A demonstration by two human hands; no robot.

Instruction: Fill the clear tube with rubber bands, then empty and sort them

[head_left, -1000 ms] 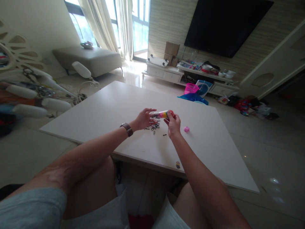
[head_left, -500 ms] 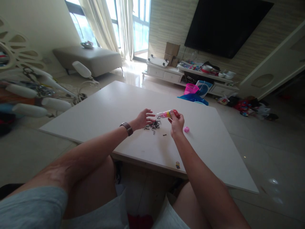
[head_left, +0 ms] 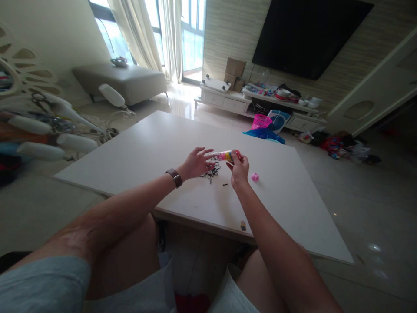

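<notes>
My right hand (head_left: 240,170) grips a small clear bottle (head_left: 224,155) with a colourful label and a red end. The bottle lies nearly level above the table, its clear end pointing left. My left hand (head_left: 197,163), a brown-strapped watch on its wrist, is open with fingers spread by that clear end; whether they touch it I cannot tell. Beneath lies a pile of small black pieces (head_left: 213,171), perhaps hair ties or clips, partly hidden by the left hand. One black piece (head_left: 225,184) rests apart, nearer me. A pink cap-like thing (head_left: 255,177) sits right of my right hand.
The white table (head_left: 280,208) spreads before me, with a small cartoon sticker (head_left: 243,225) near its front edge. Beyond it are a pink basket (head_left: 261,121) and a blue plastic bag (head_left: 262,133). A white lamp-like fixture (head_left: 112,94) stands at the left.
My left hand has moved slightly right, closer to the bottle's clear end. My right hand and the bottle have shifted a little to the left.
</notes>
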